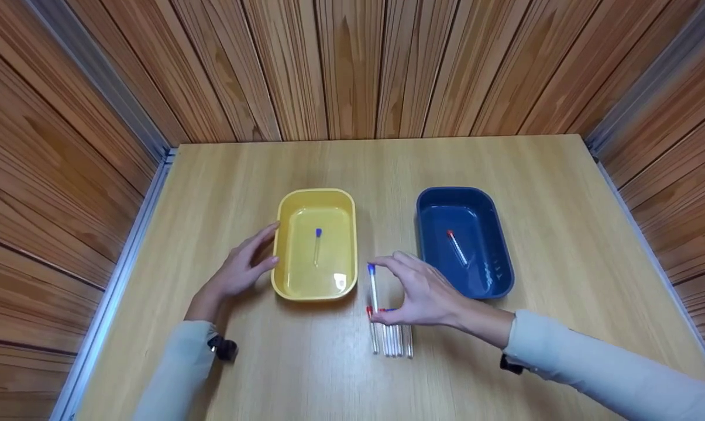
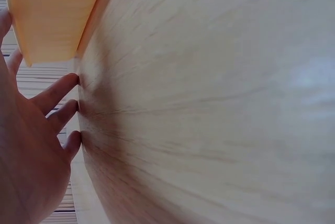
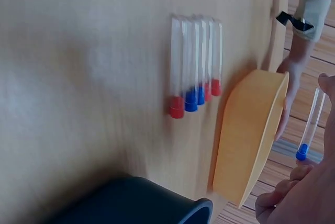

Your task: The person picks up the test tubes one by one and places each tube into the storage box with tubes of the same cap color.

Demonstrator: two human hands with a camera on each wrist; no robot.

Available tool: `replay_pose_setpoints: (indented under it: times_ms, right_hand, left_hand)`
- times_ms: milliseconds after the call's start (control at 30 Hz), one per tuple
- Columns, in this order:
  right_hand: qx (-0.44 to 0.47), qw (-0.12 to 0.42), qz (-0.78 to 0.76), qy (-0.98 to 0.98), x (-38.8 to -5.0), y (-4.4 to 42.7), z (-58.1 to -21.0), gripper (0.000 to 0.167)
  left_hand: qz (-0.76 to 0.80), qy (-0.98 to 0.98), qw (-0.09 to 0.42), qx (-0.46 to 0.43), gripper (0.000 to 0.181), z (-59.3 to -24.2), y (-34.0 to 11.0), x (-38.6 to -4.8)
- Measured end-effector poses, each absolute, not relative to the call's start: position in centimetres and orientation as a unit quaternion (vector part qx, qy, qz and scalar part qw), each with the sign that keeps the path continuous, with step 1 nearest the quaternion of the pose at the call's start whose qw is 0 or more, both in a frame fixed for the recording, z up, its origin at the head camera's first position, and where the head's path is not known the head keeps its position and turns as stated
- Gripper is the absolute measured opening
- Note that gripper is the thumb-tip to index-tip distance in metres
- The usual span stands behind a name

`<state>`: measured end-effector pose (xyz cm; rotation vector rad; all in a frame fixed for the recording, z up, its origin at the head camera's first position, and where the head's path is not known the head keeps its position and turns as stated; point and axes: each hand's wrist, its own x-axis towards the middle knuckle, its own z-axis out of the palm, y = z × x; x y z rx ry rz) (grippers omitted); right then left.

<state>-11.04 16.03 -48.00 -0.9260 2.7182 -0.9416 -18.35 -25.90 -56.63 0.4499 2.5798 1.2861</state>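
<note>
The right hand (image 1: 421, 290) is pinching a slim, clear plastic tube with a blue cap (image 1: 374, 289) lengthwise between thumb and index finger, the cap meeting the index fingertip and the other end meeting the thumb; this held tube is hovering above the table, between the two trays and over a row of slim, clear tubes with red and blue caps (image 1: 400, 344); those tubes are lying side by side, caps pointing away from the person, with three red caps and two blue ones showing in the right wrist view.

The left hand (image 1: 241, 269) is gripping nothing; its fingers are spreading loosely, some tips resting on the pale wooden table (image 1: 241, 169), while thumb and index finger are meeting the left side of a yellow, rounded rectangular plastic tray (image 1: 275, 275); inside that tray a single blue-capped clear tube (image 1: 317, 248) is lying; to its right a dark blue, rounded rectangular plastic tray (image 1: 425, 234) is standing apart, holding a single red-capped clear tube (image 1: 457, 248); wood-plank walls (image 1: 352, 70) are surrounding the table.
</note>
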Motion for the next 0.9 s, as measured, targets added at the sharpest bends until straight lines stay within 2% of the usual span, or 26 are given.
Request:
replay_pose_setpoints:
  times_ms: [367, 900]
  right_hand:
    - [-0.296, 0.088, -0.308, 0.900, -13.6, 13.0, -48.0, 0.094]
    - [-0.336, 0.117, -0.353, 0.865, -16.8, 9.4, -47.7, 0.093]
  left_hand:
    - [0.432, 0.881, 0.084, 0.172, 0.076, -56.9, -25.9, -18.6]
    - [0.435, 0.881, 0.107, 0.155, 0.079, -56.9, -25.8, -18.5]
